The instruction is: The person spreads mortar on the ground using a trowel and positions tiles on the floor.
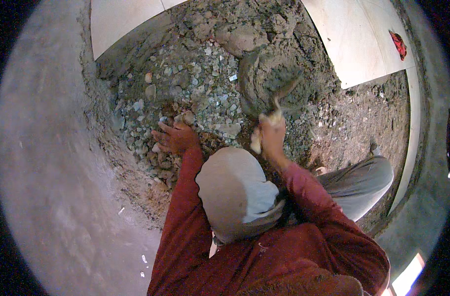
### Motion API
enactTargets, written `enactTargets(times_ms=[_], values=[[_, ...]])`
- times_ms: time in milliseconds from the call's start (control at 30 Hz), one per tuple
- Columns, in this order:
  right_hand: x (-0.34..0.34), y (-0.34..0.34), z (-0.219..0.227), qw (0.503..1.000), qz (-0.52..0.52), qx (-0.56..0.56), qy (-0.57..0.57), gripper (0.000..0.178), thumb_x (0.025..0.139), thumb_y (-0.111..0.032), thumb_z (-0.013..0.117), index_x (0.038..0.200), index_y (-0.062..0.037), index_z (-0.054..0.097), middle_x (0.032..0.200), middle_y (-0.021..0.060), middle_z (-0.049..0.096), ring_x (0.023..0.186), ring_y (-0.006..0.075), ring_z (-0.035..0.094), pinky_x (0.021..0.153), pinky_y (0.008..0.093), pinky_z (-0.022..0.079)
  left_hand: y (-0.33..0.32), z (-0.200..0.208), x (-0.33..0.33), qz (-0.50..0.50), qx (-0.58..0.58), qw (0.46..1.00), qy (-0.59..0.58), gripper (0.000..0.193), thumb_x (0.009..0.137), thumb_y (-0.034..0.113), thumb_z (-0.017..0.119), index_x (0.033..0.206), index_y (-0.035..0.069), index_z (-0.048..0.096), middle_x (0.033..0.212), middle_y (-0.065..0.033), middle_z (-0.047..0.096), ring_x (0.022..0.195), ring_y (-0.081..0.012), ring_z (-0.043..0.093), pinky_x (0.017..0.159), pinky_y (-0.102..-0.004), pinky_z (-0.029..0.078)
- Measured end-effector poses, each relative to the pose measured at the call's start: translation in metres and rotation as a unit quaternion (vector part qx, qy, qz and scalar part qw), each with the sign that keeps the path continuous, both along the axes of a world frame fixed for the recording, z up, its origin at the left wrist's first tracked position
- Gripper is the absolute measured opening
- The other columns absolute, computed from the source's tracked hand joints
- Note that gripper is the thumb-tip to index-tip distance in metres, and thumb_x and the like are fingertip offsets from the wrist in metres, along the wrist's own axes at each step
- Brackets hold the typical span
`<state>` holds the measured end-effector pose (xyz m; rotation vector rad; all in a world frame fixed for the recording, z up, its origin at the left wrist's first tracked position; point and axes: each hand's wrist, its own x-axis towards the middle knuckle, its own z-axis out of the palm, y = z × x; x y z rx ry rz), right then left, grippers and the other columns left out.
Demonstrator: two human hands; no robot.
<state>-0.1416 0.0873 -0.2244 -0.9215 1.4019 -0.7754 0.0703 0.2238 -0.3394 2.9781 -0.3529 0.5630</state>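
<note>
Just past my bent knee (pixel 230 192), my left hand (pixel 177 139) rests with fingers spread on loose gravel (pixel 212 98). To its right, my right hand (pixel 273 135) is closed round a trowel (pixel 286 90), its blade at the wet mortar (pixel 254 89) ahead. Farthest off, pale tiles (pixel 358 44) flank the rough ground.

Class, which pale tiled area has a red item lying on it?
The right tiled area: a red item lies there; the left tiled area shows none.
</note>
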Motion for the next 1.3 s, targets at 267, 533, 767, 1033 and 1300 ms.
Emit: enactTargets(times_ms=[267, 533, 767, 1033, 1300], values=[[0.057, -0.067, 0.015, 0.996, 0.007, 0.049, -0.072, 0.026, 0.090, -0.008, 0.063, 0.100, -0.0102, 0.040, 0.075, 0.0064, 0.050, 0.051, 0.0164, 0.053, 0.041, 0.0348, 0.049, -0.002, -0.002, 0.000, 0.025, 0.018, 0.999, 0.029, 0.066, 0.087, 0.031, 0.067, 0.145, 0.013, 0.042, 0.154, -0.0279, 0.036, 0.137, -0.0436, 0.044, 0.109, -0.0619, 0.034], [0.081, -0.117, 0.010, 0.985, 0.163, 0.050, -0.043, 0.028, 0.091, -0.009, 0.064, 0.106, -0.0073, 0.040, 0.078, 0.0071, 0.054, 0.051, 0.0155, 0.055, 0.041, 0.0337, 0.049, -0.005, -0.003, 0.000, 0.043, -0.002, 0.999, 0.033, 0.067, 0.085, 0.030, 0.069, 0.144, 0.012, 0.043, 0.154, -0.0268, 0.036, 0.137, -0.0448, 0.044, 0.109, -0.0621, 0.033], [0.147, -0.170, -0.032, 0.918, 0.334, -0.141, 0.164, 0.038, 0.089, -0.018, 0.069, 0.111, -0.0008, 0.044, 0.078, 0.0154, 0.060, 0.062, 0.0307, 0.063, 0.056, 0.0491, 0.052, -0.007, 0.005, 0.001, 0.045, -0.011, 0.998, 0.034, 0.069, 0.084, 0.029, 0.070, 0.145, 0.014, 0.041, 0.155, -0.0259, 0.035, 0.139, -0.0439, 0.040, 0.111, -0.0621, 0.031], [0.136, -0.302, 0.054, 0.543, 0.525, -0.500, 0.423, 0.045, 0.085, -0.020, 0.069, 0.125, -0.0076, 0.052, 0.102, 0.0238, 0.067, 0.101, 0.0469, 0.063, 0.083, 0.0519, 0.052, -0.005, 0.008, -0.002, 0.022, -0.009, 0.999, 0.032, 0.069, 0.087, 0.029, 0.069, 0.147, 0.012, 0.040, 0.156, -0.0260, 0.033, 0.141, -0.0428, 0.038, 0.113, -0.0597, 0.029], [0.187, -0.294, 0.069, 0.556, 0.581, -0.374, 0.462, 0.060, 0.086, -0.023, 0.069, 0.141, -0.0118, 0.047, 0.129, 0.0204, 0.062, 0.117, 0.0401, 0.062, 0.091, 0.0493, 0.054, -0.007, 0.010, -0.001, 0.043, 0.005, 0.998, 0.045, 0.068, 0.085, 0.029, 0.070, 0.145, 0.012, 0.043, 0.154, -0.0257, 0.037, 0.141, -0.0420, 0.039, 0.113, -0.0580, 0.031]])
